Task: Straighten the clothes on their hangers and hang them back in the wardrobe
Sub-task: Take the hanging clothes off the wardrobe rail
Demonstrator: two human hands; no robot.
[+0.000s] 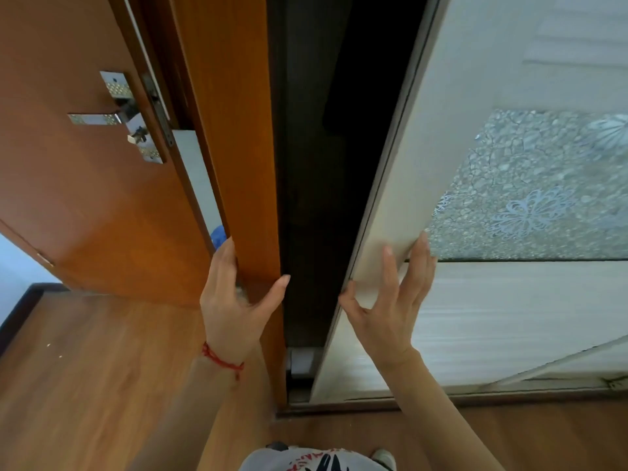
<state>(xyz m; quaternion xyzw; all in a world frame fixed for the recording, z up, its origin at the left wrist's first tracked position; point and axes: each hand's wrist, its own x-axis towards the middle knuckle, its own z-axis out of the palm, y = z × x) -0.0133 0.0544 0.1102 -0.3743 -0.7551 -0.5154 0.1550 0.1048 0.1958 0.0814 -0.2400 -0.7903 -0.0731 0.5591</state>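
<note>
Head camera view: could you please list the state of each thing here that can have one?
Sliding wardrobe door: partly open, dark gap beside it.
Wooden room door: ajar.
Door handle: level, untouched.
Left hand: open, fingers on the orange side panel.
Right hand: open, fingers flat on the sliding door's edge.

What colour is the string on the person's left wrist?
Red, a thin string bracelet, seen clearly in the head view.
</note>
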